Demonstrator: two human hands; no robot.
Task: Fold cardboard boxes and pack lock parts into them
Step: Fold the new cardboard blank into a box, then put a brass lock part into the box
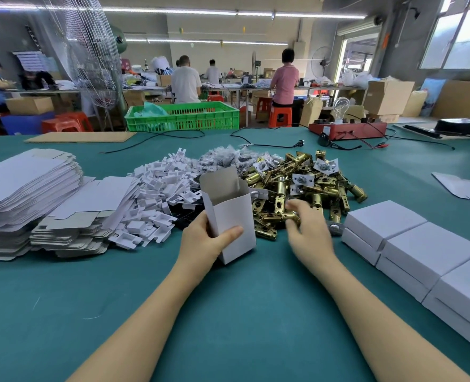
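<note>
readable text: none can be made out anywhere in the view.
white box point(229, 216): blank faces, no print seen.
closed white boxes point(410, 241), right of the white box: no labels shown.
paper sheet on the wall point(31, 60), far behind and left of the white box: lines are printed, too small to be read.

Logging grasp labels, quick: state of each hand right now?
Left hand: holds the open white box upright.
Right hand: fingers curled on a brass latch at the pile's edge.
</note>
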